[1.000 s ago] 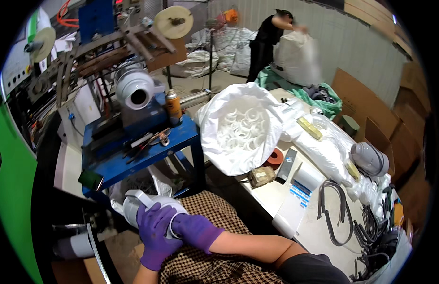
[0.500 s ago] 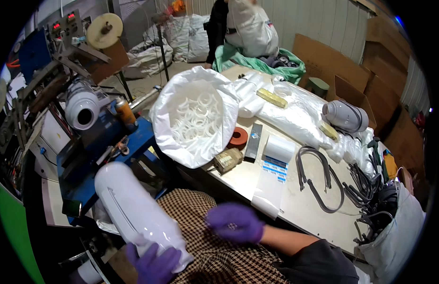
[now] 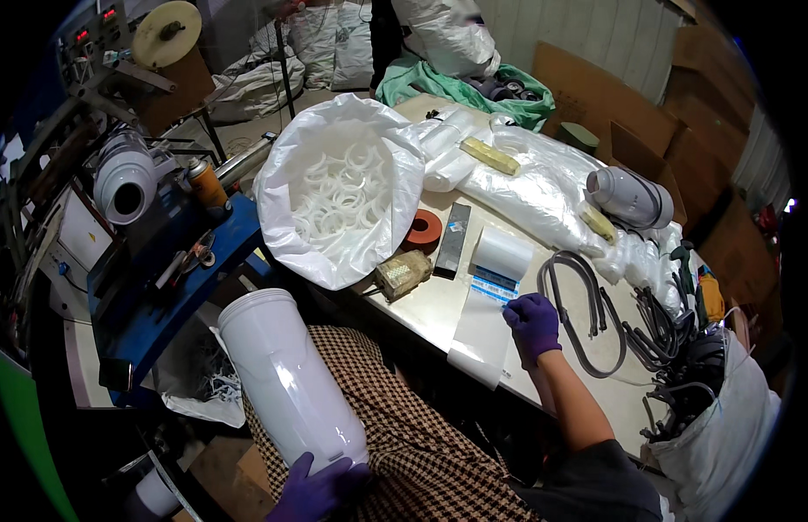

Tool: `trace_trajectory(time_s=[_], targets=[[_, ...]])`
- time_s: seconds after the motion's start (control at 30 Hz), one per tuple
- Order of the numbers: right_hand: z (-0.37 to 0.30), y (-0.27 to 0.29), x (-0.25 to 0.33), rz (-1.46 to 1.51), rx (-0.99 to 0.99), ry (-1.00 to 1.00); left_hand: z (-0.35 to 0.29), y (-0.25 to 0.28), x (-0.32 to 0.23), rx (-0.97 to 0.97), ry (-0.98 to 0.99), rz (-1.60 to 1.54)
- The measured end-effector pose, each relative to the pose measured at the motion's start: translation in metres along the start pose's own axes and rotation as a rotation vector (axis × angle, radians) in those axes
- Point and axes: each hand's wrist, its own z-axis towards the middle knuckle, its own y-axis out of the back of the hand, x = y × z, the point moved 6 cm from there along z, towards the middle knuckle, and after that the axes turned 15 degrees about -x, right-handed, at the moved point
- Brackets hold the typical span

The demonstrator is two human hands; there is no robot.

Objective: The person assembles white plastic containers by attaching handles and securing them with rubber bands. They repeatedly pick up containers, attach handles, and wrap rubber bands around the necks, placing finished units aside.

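Observation:
A glossy white cylindrical shell (image 3: 292,374) lies slanted across my lap, its ringed collar end pointing away from me. My left hand (image 3: 321,490), in a purple glove, grips the shell's near end. Over the table, my right hand (image 3: 533,324), gloved the same way, has its fingers pinched together at the right edge of a strip of blue-and-white labels (image 3: 491,294). Whatever is between those fingertips is hidden. The labels sit on a white backing sheet (image 3: 479,335) that runs from a roll (image 3: 503,252) and hangs over the table's front edge.
Left of the roll are a dark flat bar (image 3: 453,240), a brown tape roll (image 3: 423,232), a tape-wrapped block (image 3: 403,276) and a white bag of translucent rings (image 3: 341,193). Grey straps (image 3: 586,324) lie right. A blue bench (image 3: 173,291) stands left.
My right hand has moved from above my lap, forward and right, to the labels. The shell has been turned, now showing its collar instead of a slotted side and rounded end. My left hand stays on it.

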Motion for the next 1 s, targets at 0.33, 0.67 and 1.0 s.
trace_trajectory(time_s=[0.33,0.67,1.0], targets=[[0.018,-0.022,0.191,0.732,0.247,0.131,-0.035,-0.047,-0.007,0.079,-0.615,0.963],[0.001,-0.173,0.402,0.753,0.833,0.506,-0.021,-0.039,-0.009,0.022,-1.022,1.715],[-0.004,-0.169,0.399,0.637,0.61,0.728,-0.026,-0.038,-0.005,0.011,-0.795,1.039]])
